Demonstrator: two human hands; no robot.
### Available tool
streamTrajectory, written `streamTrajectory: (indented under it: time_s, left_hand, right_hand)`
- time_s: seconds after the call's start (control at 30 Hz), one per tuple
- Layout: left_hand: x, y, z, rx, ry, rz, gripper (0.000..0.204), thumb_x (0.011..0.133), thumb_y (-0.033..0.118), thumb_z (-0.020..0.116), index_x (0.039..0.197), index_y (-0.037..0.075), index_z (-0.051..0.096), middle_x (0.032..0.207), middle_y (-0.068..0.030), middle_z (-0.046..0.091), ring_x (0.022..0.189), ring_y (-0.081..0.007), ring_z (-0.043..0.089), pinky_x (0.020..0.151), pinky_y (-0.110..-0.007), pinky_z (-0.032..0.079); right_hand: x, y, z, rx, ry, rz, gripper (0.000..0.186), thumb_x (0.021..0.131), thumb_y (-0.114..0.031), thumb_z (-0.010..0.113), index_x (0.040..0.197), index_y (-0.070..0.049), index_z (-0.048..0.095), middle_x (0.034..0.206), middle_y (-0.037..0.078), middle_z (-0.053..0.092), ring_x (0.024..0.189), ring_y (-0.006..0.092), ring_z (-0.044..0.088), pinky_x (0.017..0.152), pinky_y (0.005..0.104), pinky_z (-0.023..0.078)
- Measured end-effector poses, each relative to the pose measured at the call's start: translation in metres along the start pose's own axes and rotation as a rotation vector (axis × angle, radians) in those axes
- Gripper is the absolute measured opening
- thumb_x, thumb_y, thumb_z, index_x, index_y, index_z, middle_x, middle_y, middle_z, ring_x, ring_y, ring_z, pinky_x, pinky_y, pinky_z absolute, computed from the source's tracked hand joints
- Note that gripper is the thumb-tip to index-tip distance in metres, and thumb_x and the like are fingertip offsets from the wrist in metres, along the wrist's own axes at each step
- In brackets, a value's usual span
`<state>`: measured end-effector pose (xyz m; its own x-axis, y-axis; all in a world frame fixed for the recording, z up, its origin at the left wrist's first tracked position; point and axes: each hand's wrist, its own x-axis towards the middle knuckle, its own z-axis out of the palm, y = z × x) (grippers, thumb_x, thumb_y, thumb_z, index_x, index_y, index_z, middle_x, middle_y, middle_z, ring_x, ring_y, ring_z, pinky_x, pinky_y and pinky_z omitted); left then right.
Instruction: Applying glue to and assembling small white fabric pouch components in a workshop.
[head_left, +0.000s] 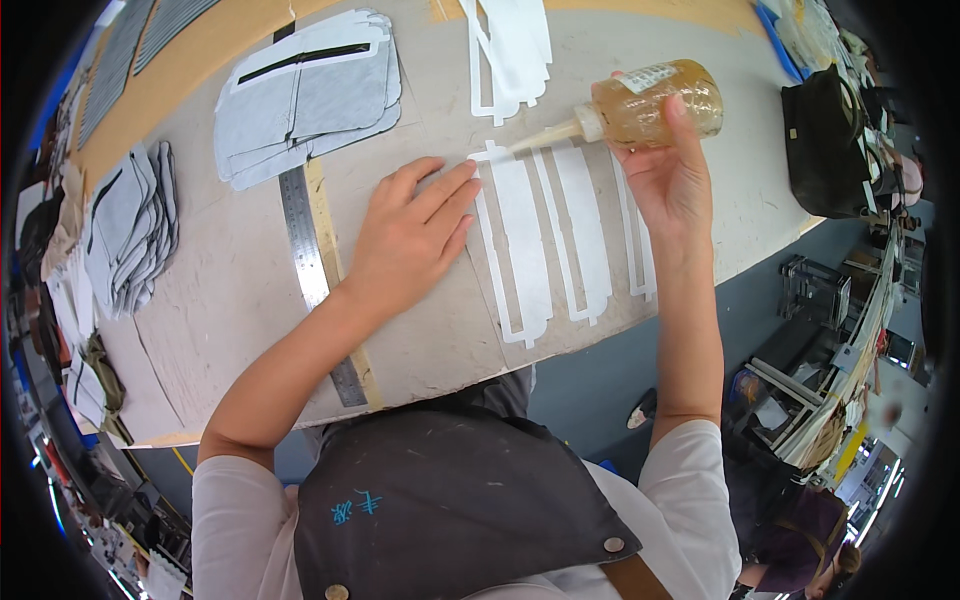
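Note:
My right hand point(665, 185) grips a clear squeeze bottle point(640, 115) of amber liquid, tipped on its side with its long narrow nozzle pointing left and down. The nozzle tip is at the top end of a white cut-out strip point(522, 240), perhaps touching it. My left hand point(415, 225) lies flat, fingers stretched, with fingertips at that strip's upper left edge. To the right lie a second white strip point(587, 230) and a third point(646, 265), the latter partly hidden by my right forearm.
More white strips point(515, 50) lie beyond the nozzle. Stacked grey panels point(310, 95) and another grey pile point(130, 230) sit left on the table point(420, 340). A steel ruler point(305, 240) lies beneath my left forearm. A dark bag point(825, 145) is at the right edge.

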<state>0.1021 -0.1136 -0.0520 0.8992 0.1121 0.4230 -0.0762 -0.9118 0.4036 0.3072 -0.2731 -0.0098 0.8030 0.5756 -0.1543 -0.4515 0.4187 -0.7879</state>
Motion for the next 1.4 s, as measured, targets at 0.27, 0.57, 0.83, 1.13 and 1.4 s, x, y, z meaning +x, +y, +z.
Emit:
streamTrajectory:
  time_s: [0.27,0.57,0.83,1.13,1.4]
  left_hand:
    - [-0.001,0.002,-0.001,0.018,-0.043,-0.032,0.032,0.082,0.011,0.067,0.112,0.002,0.063,0.126,-0.0045,0.057,0.114,-0.0272,0.049,0.091,-0.04,0.042]
    - [0.0,0.004,-0.001,0.037,-0.058,-0.025,0.033,0.081,0.01,0.067,0.112,0.002,0.062,0.127,-0.0049,0.057,0.115,-0.0276,0.048,0.092,-0.039,0.041]
    - [0.0,0.004,-0.001,0.049,-0.062,-0.017,0.034,0.08,0.01,0.067,0.112,0.002,0.062,0.127,-0.0054,0.057,0.114,-0.0278,0.048,0.092,-0.04,0.041]
    - [0.002,0.006,-0.002,0.038,-0.054,-0.021,0.032,0.079,0.009,0.068,0.11,0.001,0.064,0.126,-0.0055,0.058,0.114,-0.0273,0.049,0.092,-0.039,0.041]
    - [0.002,0.004,-0.001,0.051,-0.031,-0.014,0.032,0.078,0.008,0.068,0.109,0.002,0.064,0.125,-0.0047,0.059,0.112,-0.0271,0.051,0.09,-0.039,0.042]
  right_hand:
    - [0.009,0.014,0.014,-0.271,0.068,-0.142,0.044,0.083,-0.02,0.075,0.115,0.003,0.055,0.107,0.009,0.061,0.098,0.0181,0.061,0.09,0.0356,0.052]
    - [0.01,0.017,0.014,-0.326,0.063,-0.194,0.043,0.081,-0.021,0.076,0.113,0.001,0.057,0.106,0.008,0.061,0.096,0.0142,0.059,0.085,0.0293,0.049]
    - [0.013,0.018,0.009,-0.422,0.042,-0.225,0.045,0.083,-0.022,0.075,0.117,0.0,0.055,0.11,0.008,0.061,0.102,0.0149,0.059,0.09,0.0305,0.048]
    - [0.014,0.018,0.009,-0.427,-0.006,-0.218,0.042,0.083,-0.021,0.073,0.115,0.0,0.057,0.107,0.007,0.062,0.099,0.0138,0.059,0.087,0.0296,0.048]
    - [-0.002,0.014,-0.003,-0.465,0.014,-0.108,0.046,0.086,-0.021,0.069,0.122,0.001,0.052,0.111,0.008,0.06,0.106,0.0162,0.059,0.092,0.0321,0.048]
